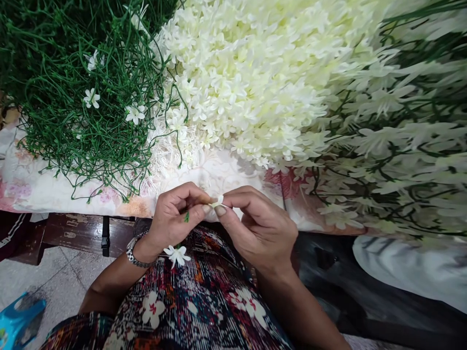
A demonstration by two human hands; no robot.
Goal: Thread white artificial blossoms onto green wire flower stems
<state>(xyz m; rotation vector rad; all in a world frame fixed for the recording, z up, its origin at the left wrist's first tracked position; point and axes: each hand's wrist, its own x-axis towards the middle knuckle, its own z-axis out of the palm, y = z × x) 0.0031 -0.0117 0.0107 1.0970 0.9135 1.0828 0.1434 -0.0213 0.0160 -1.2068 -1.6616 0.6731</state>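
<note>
My left hand and my right hand meet over my lap, fingertips pinched together on one small white artificial flower. A thin green stem runs through my left hand's closed fingers, and a finished white flower hangs from it below the wrist. A metal watch is on my left wrist. Both hands are closed.
A large heap of loose white flowers lies on a floral cloth ahead. A tangle of bare green stems is at the left, assembled flower sprays at the right. A blue object sits on the floor.
</note>
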